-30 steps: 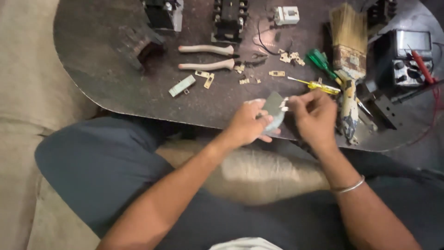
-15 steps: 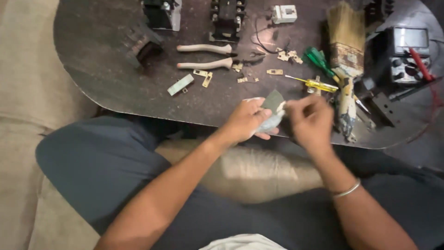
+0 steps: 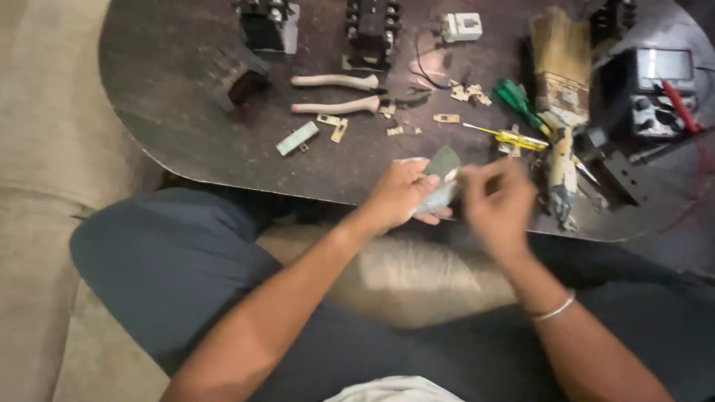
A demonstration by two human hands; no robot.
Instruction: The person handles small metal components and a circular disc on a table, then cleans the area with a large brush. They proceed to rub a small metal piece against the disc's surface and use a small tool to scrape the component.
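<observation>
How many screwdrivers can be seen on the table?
2: a green-handled screwdriver beside the paintbrush, and a yellow-handled screwdriver just below it. Others may be hidden among the clutter.

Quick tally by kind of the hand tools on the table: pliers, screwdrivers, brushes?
Pliers: 1
Screwdrivers: 2, one green-handled and one yellow-handled
Paintbrush: 1
Total: 4

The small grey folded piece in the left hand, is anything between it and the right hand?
Nothing visible. The left hand pinches the small grey folded piece above the dark oval table's near edge. The blurred right hand is right beside it, fingertips at the piece's edge; whether they touch is unclear.
</observation>
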